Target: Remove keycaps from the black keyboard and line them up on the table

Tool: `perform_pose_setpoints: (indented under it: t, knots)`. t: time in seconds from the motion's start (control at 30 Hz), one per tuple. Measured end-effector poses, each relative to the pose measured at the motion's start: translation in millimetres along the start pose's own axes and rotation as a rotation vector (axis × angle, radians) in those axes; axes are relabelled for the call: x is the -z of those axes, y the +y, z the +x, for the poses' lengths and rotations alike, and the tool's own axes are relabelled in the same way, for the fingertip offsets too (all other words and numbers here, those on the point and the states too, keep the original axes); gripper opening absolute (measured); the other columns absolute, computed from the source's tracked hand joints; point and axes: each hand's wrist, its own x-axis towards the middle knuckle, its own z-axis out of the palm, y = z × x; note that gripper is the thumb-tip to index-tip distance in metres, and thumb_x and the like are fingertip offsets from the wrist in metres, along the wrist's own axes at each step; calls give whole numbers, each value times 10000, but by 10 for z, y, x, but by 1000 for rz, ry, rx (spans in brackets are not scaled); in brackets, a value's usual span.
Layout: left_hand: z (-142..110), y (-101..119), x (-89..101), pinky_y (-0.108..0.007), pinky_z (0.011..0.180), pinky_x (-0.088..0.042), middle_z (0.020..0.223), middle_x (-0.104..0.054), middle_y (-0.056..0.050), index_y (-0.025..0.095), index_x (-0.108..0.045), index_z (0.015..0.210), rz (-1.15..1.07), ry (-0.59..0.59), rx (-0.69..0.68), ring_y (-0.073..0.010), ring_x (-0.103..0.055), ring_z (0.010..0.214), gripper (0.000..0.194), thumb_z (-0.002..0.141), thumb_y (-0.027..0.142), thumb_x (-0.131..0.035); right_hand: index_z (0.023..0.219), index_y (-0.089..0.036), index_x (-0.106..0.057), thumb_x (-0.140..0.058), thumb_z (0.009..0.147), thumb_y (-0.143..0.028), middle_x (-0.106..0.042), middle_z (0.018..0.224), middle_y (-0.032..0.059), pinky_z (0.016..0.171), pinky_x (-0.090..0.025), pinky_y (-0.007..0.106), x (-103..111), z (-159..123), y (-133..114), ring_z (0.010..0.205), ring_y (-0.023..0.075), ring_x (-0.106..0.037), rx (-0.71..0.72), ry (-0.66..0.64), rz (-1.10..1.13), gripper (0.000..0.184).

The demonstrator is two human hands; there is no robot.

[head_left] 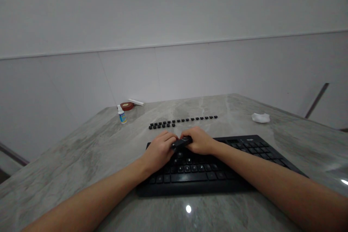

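A black computer keyboard [190, 185] lies in front of me on the marbled table. Over its upper rows my right hand [199, 140] is closed round a short black handheld tool [181, 143] with a light mark on it; its working end is hidden. My left hand [161, 149] is curled with fingertips close against the tool's left end, above the keyboard's left part. What those fingers grip, if anything, is hidden. Beyond the keyboard, loose black keycaps [192, 119] stand in a long row, with a shorter row of keycaps [159, 126] before its left half.
A small white spray bottle [122, 115] with a blue and yellow label stands at the back left. Behind it are a reddish-brown object [126, 106] and a white strip [136, 102]. A crumpled white tissue or cloth [261, 117] lies at the right. A wall borders the table's far edge.
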Motion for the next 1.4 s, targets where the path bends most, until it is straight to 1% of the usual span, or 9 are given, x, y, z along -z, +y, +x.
perform_pose_setpoints:
  t: [0.17, 0.3, 0.43, 0.57, 0.7, 0.83, 1.0, 1.2, 1.4]
  knots:
    - [9, 2, -47, -364, 823, -506, 932, -618, -66, 167, -598, 894, 51, -12, 157, -216, -580, 907, 71, 853, 158, -540, 676, -157, -668, -592, 753, -239, -632, 633, 29, 553, -301, 228, 47, 77, 90, 619, 138, -535, -223, 32, -49, 136]
    - [30, 30, -56, -354, 801, -493, 840, -619, -59, 166, -596, 824, 127, -97, 248, -214, -578, 849, 93, 858, 171, -510, 685, -156, -666, -589, 767, -241, -622, 633, 31, 565, -332, 235, 162, 250, 252, 627, 149, -548, -448, -136, -43, 142]
    - [42, 42, -39, -346, 808, -484, 837, -630, -57, 166, -597, 833, 139, -124, 271, -213, -582, 846, 100, 853, 169, -498, 557, -145, -594, -599, 736, -196, -540, 505, 9, 502, -351, 243, 174, 551, 432, 478, 123, -489, -530, -280, 6, 186]
    - [38, 46, -26, -338, 815, -482, 852, -637, -55, 168, -601, 850, 127, -134, 286, -210, -586, 855, 105, 848, 164, -496, 560, -153, -559, -592, 740, -217, -466, 450, -27, 428, -327, 237, 69, 786, 546, 372, 92, -404, -580, -303, 44, 194]
    - [37, 42, -32, -335, 816, -480, 851, -640, -55, 171, -604, 853, 127, -144, 285, -209, -590, 854, 110, 849, 170, -494, 618, -145, -603, -585, 783, -294, -470, 452, -22, 434, -331, 230, -11, 801, 614, 380, 91, -411, -551, -235, 31, 223]
    - [45, 35, -32, -334, 805, -481, 847, -637, -55, 171, -604, 849, 114, -140, 287, -208, -593, 844, 103, 844, 172, -501, 674, -131, -662, -514, 855, -384, -546, 529, 33, 508, -347, 233, -15, 704, 631, 509, 128, -505, -465, -63, -73, 345]
    - [43, 34, -28, -330, 797, -480, 833, -637, -48, 180, -598, 846, 101, -144, 296, -205, -595, 838, 93, 827, 157, -509, 805, -151, -724, -530, 847, -318, -672, 723, 72, 622, -381, 241, 15, 653, 584, 709, 177, -594, -299, 70, -197, 260]
    - [33, 18, -29, -334, 814, -480, 859, -640, -52, 176, -596, 854, 93, -140, 293, -206, -594, 859, 91, 832, 165, -508, 808, -182, -756, -625, 763, -231, -707, 871, 72, 706, -409, 235, 0, 651, 604, 809, 183, -610, -132, 60, -267, 147]
    - [40, 35, -15, -325, 806, -477, 843, -638, -47, 176, -599, 857, 87, -145, 301, -196, -594, 837, 100, 836, 163, -502, 861, -208, -764, -609, 757, -191, -712, 884, 57, 723, -415, 232, -55, 649, 608, 820, 181, -620, -97, 4, -294, 187]
